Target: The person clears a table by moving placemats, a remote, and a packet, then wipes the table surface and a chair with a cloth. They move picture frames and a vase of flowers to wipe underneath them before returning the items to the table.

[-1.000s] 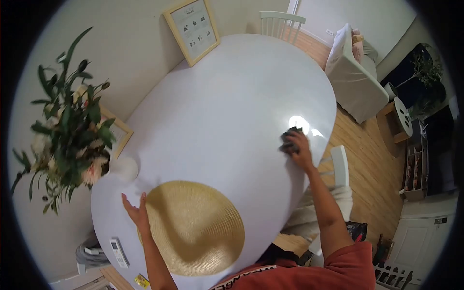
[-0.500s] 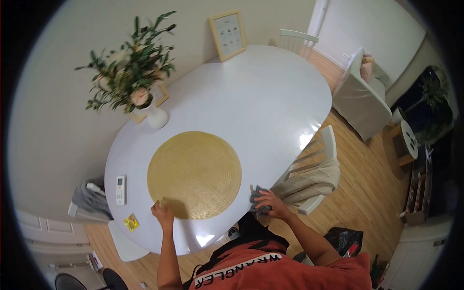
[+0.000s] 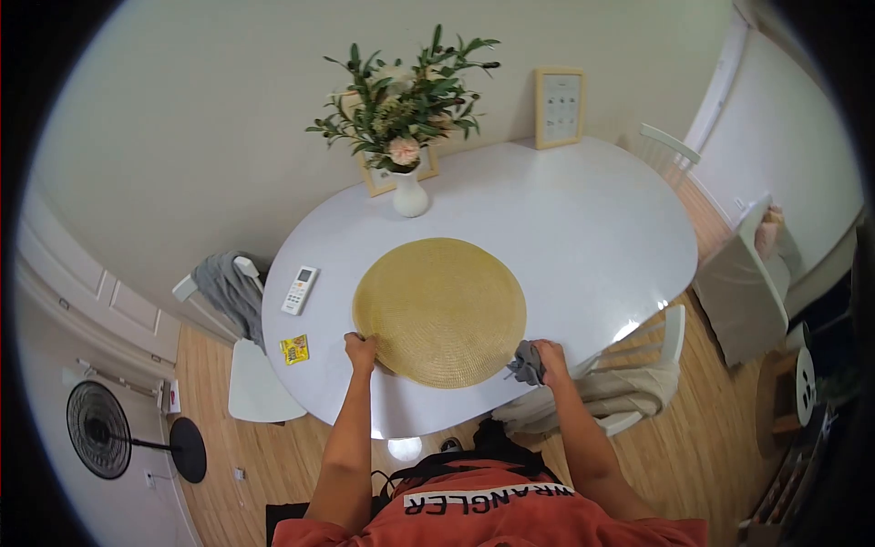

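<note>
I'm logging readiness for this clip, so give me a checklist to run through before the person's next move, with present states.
1. Right grip has the grey cloth: ok, held near the round mat's near right edge.
2. Right grip free to take the mat: not ok, the cloth occupies it.
3. Left grip at the mat's near left edge: ok.
4. Left fingertips under the mat's rim: cannot tell, the hand hides them.
5. White vase upright and apart from the mat: ok.
6. Remote and yellow packet off the mat: ok, both lie left of it.
</note>
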A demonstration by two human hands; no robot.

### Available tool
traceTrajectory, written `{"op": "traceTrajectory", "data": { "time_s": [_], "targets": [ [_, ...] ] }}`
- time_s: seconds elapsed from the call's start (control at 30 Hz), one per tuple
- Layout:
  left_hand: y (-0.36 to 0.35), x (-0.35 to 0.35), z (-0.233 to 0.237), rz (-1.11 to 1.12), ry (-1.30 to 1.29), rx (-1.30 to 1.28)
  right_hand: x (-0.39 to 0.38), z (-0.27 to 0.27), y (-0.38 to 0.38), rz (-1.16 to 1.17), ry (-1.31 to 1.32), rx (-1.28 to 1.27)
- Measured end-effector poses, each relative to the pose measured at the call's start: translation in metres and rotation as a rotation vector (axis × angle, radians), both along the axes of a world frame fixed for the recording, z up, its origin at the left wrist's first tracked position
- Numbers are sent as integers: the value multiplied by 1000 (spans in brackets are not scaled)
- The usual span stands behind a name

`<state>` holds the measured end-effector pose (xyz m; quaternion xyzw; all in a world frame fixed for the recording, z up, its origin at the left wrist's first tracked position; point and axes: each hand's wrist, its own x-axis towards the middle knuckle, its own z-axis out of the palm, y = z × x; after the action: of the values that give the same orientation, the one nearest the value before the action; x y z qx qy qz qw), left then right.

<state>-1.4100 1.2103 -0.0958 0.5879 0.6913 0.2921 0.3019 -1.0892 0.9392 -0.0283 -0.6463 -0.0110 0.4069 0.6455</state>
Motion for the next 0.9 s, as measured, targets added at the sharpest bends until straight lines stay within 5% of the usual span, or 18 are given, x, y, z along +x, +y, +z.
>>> {"op": "traceTrajectory", "data": {
  "time_s": [0.1,0.27,0.33,0.53,0.6,0.73,0.83,0.9],
  "targets": [
    [-3,4,4,2,-511,-67,-3,-17,38,92,-91,-176],
    [-9,5,15,-3,-255,70,-22,-19,65,97,37,-202],
    [-14,3,21,-14,-243,98,-31,-18,71,212,-259,-430],
    [-9,7,9,-58,-171,188,-26,-27,72,201,-376,-503],
    [-15,12,25,-44,186,268,-25,-24,70,214,-417,-493],
    [-10,7,26,-76,205,320,-27,-12,66,165,-477,-495],
    [1,-2,26,-115,-41,100,-37,-3,65,-36,-431,-423],
    [-4,-1,43,-29,-245,33,-20,-47,67,-76,-342,-341]
  ]
}}
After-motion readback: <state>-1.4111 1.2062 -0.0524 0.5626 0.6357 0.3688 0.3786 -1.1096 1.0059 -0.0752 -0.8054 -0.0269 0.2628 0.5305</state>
